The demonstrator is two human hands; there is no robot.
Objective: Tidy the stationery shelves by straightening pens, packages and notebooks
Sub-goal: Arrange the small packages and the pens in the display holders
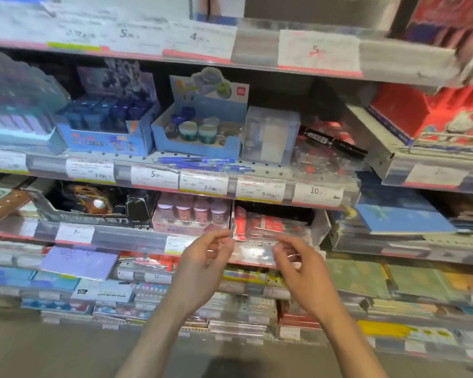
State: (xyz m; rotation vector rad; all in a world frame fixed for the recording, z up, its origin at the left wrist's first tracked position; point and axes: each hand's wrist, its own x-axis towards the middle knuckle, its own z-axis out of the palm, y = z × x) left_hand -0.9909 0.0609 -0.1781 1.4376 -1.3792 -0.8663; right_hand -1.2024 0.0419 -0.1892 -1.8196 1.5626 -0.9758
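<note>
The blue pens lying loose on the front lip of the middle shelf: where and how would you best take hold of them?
The blue pens lie flat, lengthwise along the shelf edge, in front of the open blue box. Probably come from the front and above, and pinch across the barrels near the middle, so both lift level. Their ends overhang nothing, so an end grip looks less steady.

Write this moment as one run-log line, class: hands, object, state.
left hand | at left edge of clear packet | right hand | at right edge | packet at shelf front | grip unclear, blurred
</note>
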